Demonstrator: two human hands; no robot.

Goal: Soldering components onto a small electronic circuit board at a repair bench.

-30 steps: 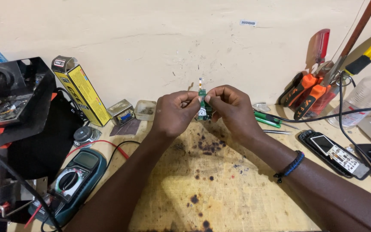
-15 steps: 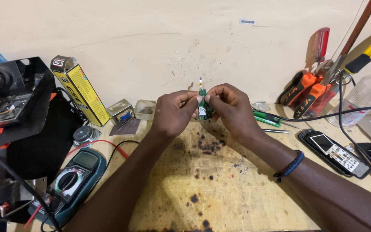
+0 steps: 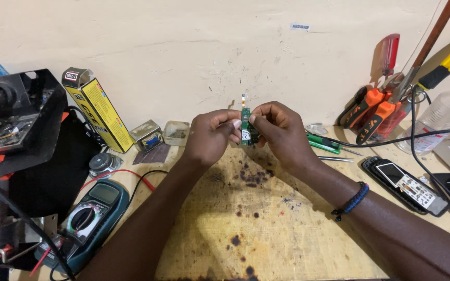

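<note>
The small green circuit board (image 3: 246, 126) is being held a little lower than a second ago. It is being pinched slightly more closely by the left hand (image 3: 212, 136) and right hand (image 3: 279, 132).

Both forearms bare, no sleeves in view. Right wrist carries a braided blue-and-dark cord bracelet (image 3: 351, 200). No rings, no gloves.

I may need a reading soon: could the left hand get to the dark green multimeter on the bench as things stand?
Probably yes. The dark green multimeter lies on the left hand's own side with nothing over it, only its red and black leads beside it. But both hands pinch the small green circuit board, so the left must let go first.
</note>
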